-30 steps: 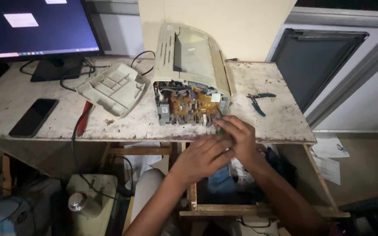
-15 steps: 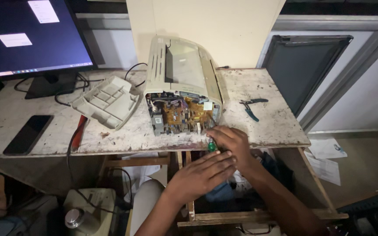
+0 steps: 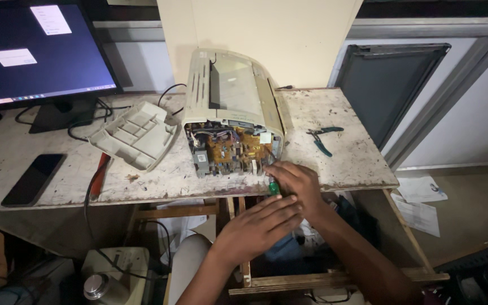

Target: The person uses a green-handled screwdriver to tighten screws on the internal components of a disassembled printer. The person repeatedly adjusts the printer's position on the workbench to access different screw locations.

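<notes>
Nearest the camera, the left hand point(image 3: 258, 226) lies flat with its fingers straight and close together, gripping nothing, its fingertips touching the right hand point(image 3: 296, 186) at about 1 o'clock from it. The right hand has its fingers curled and clamped on a screwdriver with a green handle point(image 3: 274, 187); only a small bit of green shows between the fingers, and the shaft and tip are hard to make out against the dark interior. Both forearms run off the bottom edge of the view.

Just at 11 o'clock from the right hand sits the opened printer point(image 3: 230, 116), its side panel off, showing a brown circuit board point(image 3: 230, 155) with wires; the finer parts are too small to tell. It stands near the front edge of the worn table point(image 3: 345, 164).

At 9 o'clock from the printer lies a beige plastic cover point(image 3: 136, 135), underside up. Nearer the front edge, a red-handled tool point(image 3: 99, 175) lies partly under a black cable, and a dark phone point(image 3: 34, 179) rests at the far left.

At 3 o'clock from the printer lie blue-handled pliers point(image 3: 320, 138).

Farthest back, at 10 o'clock, a monitor point(image 3: 35, 51) glows blue, cut off by the frame.
</notes>
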